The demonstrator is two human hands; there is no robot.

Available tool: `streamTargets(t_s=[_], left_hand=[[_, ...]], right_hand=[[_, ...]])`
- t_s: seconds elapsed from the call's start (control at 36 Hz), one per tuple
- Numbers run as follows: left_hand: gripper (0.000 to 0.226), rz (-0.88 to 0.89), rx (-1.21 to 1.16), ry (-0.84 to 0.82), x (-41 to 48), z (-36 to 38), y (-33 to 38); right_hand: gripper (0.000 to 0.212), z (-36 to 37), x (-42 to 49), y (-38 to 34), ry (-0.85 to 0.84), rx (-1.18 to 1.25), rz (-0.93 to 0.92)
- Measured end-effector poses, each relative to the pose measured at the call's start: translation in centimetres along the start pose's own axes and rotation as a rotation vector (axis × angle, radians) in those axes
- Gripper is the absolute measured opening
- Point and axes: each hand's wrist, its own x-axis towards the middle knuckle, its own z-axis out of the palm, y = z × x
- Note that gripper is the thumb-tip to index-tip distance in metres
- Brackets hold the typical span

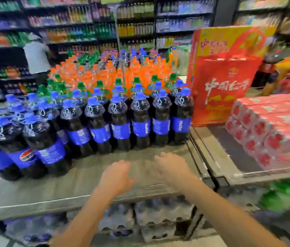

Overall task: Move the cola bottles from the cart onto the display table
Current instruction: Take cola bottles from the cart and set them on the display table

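Several dark cola bottles [119,122] with blue caps and blue labels stand in rows on the grey display table [80,177]. Both my hands hover over the bare front strip of the table, just short of the front row. My left hand [116,175] is empty with its fingers spread. My right hand [171,166] is empty too, fingers apart, a little further forward. Below the table edge lie shrink-wrapped packs of cola bottles [160,216], blurred. The cart itself is not clearly visible.
Orange and green-capped bottles [115,72] fill the table behind the cola. A red gift bag [222,90] and stacked red cartons [272,129] occupy the adjoining table at right. A person in a light shirt [36,56] stands at the drink shelves, back left.
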Motion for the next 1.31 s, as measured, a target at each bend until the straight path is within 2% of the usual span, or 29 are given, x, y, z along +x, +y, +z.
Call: streamTargets(t_s=[0.08,0.17,0.28,0.33,0.5,0.72,0.86,0.97,1.31], left_hand=[[0.066,0.124,-0.043,-0.031,0.2,0.4,6.3],[0.092,0.259,-0.109,-0.039,0.5,1.3,12.8],[0.056,0.408,-0.125,-0.093,0.2,1.9,21.6],[0.052,0.508,-0.095,-0.102,0.1,2.1,25.7],[0.052,0.758,0.007,-0.137,-0.1,1.8,36.2],[0.072,0.95,0.013,-0.238,1.5,2.2,47.0],[0.07,1.063,-0.011,-0.25,4.8,3.2,54.7],[0.059,1.155,-0.009,-0.287,7.0,3.4,61.1],[0.062,1.362,-0.008,-0.309,12.0,4.8,74.2]], right_hand=[[0.041,0.9,-5.5,4.8,-0.033,0.07,0.077],[0.043,1.4,-11.2,9.2,-0.007,0.121,0.197],[0.042,2.1,-18.1,14.2,0.011,0.148,0.357],[0.041,2.3,-21.3,16.5,0.018,0.16,0.442],[0.027,2.9,-28.6,22.4,-0.036,0.152,0.678],[0.033,3.8,-34.8,29.1,-0.037,0.206,0.929],[0.034,3.8,-37.1,34.4,-0.065,0.188,1.068],[0.032,3.7,-38.3,38.9,-0.077,0.186,1.17],[0.039,3.8,-42.9,48.9,-0.125,0.176,1.402]])
